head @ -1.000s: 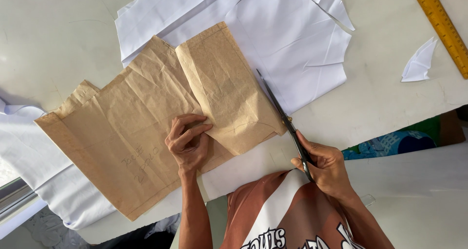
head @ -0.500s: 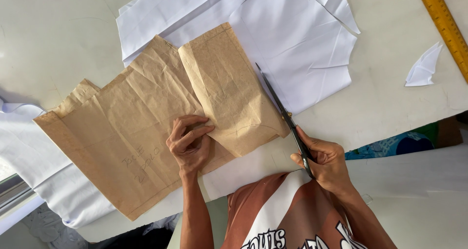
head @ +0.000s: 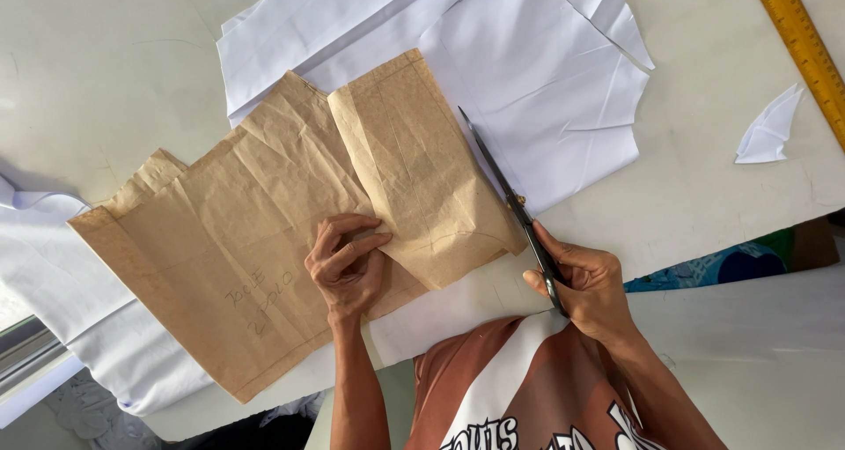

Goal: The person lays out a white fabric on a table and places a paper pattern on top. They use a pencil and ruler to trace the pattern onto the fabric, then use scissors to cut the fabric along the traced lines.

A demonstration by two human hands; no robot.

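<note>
A creased brown paper pattern [head: 264, 239] lies on white fabric [head: 528, 71] spread over a pale table [head: 106, 62]. My left hand [head: 348, 265] presses down on the pattern near its lower middle, fingers bent. My right hand [head: 585, 287] grips dark scissors [head: 506, 190], whose blades run along the pattern's right edge and point up into the white fabric. The scissor handles are hidden inside my fist.
A yellow ruler [head: 805, 49] lies at the table's top right. A small white fabric scrap [head: 770, 129] sits beside it. More white cloth [head: 62, 291] hangs over the left edge. My brown and white shirt [head: 519, 388] is at the bottom.
The scissors have crept slightly further up along the pattern's right edge. My left hand stays pressed on the paper.
</note>
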